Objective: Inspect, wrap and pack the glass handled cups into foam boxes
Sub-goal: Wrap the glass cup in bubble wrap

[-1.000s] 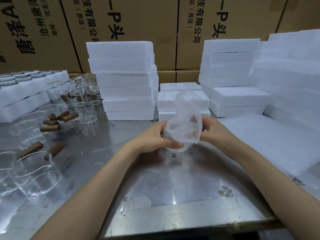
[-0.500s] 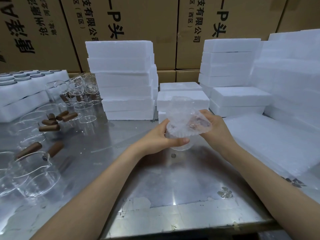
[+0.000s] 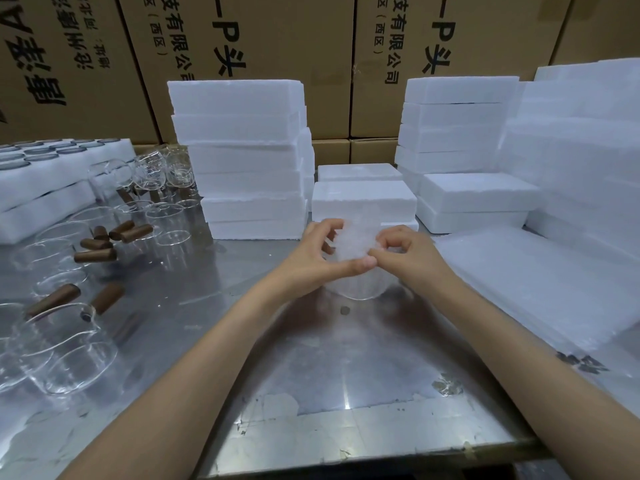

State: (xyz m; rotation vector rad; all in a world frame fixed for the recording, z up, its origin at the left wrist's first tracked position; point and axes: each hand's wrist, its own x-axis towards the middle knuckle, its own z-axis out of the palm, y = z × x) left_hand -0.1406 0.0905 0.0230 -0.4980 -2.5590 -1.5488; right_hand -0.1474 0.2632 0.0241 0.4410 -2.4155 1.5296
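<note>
Tucking the clear wrap (image 3: 349, 242) down over the glass cup (image 3: 360, 289), I am working in the wrapping step, the cup sitting upright on the metal table (image 3: 346, 358) right in front of me. My left hand (image 3: 322, 261) is curling round the near side of the bundle, fingers pinching the gathered film, and my right hand (image 3: 401, 251) is pinching the same bunch from the other side. Next, I judge, I am needing to push the loose film into the mouth and carry the cup to a foam box (image 3: 363, 199) just behind, gently, since the glass is slippery under film. Unwrapped cups with brown handles (image 3: 97, 254) are waiting at my left. Farther back, the cardboard cartons (image 3: 263, 36) are showing printing: "有限公司", "(西区)" and "-P头"; the rest I cannot read fully.
</note>
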